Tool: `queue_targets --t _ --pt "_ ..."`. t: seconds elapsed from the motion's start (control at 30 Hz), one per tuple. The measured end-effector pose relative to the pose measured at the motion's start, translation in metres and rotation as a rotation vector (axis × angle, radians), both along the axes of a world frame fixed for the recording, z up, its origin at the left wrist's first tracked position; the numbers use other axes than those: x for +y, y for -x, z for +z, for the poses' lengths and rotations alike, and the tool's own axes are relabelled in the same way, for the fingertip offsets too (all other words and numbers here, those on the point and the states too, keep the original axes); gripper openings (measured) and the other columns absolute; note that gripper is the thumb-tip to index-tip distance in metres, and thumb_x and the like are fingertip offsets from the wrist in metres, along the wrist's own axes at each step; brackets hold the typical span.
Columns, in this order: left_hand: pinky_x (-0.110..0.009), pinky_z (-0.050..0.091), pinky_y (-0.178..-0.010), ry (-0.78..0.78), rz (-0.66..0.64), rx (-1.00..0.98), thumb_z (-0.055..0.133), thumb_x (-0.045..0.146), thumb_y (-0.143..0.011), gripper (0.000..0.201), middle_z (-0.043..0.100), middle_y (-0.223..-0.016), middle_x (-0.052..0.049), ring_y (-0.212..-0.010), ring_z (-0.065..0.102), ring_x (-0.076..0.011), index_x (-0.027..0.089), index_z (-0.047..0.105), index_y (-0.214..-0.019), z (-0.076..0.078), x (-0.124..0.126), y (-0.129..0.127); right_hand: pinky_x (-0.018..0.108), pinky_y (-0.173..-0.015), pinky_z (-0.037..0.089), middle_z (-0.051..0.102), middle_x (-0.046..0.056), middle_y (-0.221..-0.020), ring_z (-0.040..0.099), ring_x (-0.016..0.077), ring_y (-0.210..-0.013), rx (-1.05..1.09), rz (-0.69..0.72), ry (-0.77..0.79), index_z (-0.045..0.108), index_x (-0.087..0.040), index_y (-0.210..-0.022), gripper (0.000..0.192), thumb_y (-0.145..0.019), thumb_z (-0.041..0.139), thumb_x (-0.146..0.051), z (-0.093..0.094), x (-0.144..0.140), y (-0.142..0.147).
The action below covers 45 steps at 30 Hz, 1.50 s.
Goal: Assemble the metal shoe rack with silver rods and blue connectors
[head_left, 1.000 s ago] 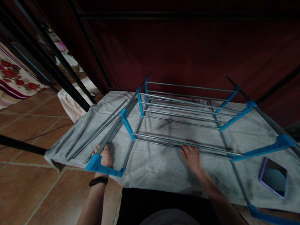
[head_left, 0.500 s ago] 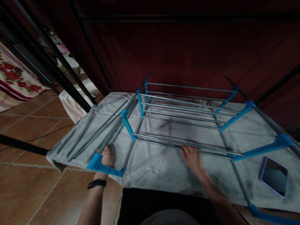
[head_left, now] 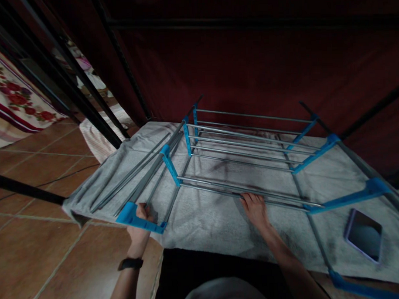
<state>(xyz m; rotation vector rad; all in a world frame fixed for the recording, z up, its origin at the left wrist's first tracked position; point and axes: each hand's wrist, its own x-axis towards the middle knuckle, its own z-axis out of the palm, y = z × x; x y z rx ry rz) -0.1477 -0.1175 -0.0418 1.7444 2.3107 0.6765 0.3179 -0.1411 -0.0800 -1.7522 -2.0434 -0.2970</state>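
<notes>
A dark-screened smartphone (head_left: 363, 234) lies right on the grey towel (head_left: 208, 219). The blue-jointed grey metal-rod rack (head_left: 245, 161) lies flat, rods running left-right. Left hand (head_left: 141, 217) grips its blue corner bracket (head_left: 136, 218); right hand (head_left: 255, 208) presses a near rod.

Dim, underexposed scene, daylight entering from upper left, murky shadows at right, wide-angle bending at edges

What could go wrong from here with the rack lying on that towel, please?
The left hand sits right behind the blue bracket, so fingers might get pinched if a rod seats suddenly. The right hand presses the steel rods, which could flex or pop from their brackets. The phone lies beside the frame on the grey towel and might get knocked.
</notes>
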Motion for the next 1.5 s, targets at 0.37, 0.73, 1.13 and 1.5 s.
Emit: queue_targets --t 0.37,0.73,1.13,1.5 --pt "-0.038 0.052 -0.089 -0.246 0.122 -0.531 0.054 0.048 -0.083 0.032 0.064 -0.096 -0.008 -0.097 0.064 -0.0252 0.021 0.054 -0.1 -0.026 -0.041 0.002 0.038 -0.093 0.039 0.073 0.008 -0.106 0.064 0.0231 -0.097 0.001 -0.002 0.008 0.068 -0.022 -0.113 0.028 -0.104 0.044 -0.031 0.0 0.0 0.0" --pt "-0.026 0.03 -0.049 -0.616 0.404 -0.867 0.069 0.053 -0.081 0.051 0.032 -0.056 0.007 -0.051 0.032 -0.0086 0.023 0.033 -0.06 0.007 -0.072 -0.044 0.038 -0.094 0.038 0.074 0.008 -0.105 0.064 0.023 -0.095 -0.01 -0.001 0.011 0.068 -0.022 -0.112 0.027 -0.104 0.043 -0.031 0.0 0.001 -0.001" --pt "-0.024 0.033 -0.047 -0.482 0.372 -0.812 0.074 0.057 -0.076 0.051 0.043 -0.054 0.003 -0.052 0.04 -0.0097 0.018 0.048 -0.055 0.01 -0.105 -0.046 0.037 -0.094 0.037 0.073 0.007 -0.108 0.064 0.0223 -0.097 -0.014 -0.009 -0.011 0.068 -0.02 -0.111 0.024 -0.104 0.046 -0.029 0.002 0.0 0.002" --pt "-0.025 0.052 -0.052 -0.349 -0.227 -0.432 0.059 0.057 -0.091 0.048 0.065 -0.056 -0.003 -0.051 0.063 -0.0168 0.019 0.069 -0.063 -0.002 -0.139 -0.058 0.037 -0.093 0.037 0.073 0.006 -0.104 0.064 0.0219 -0.094 -0.014 -0.026 -0.031 0.067 -0.021 -0.109 0.021 -0.102 0.049 -0.028 0.0 0.0 0.002"
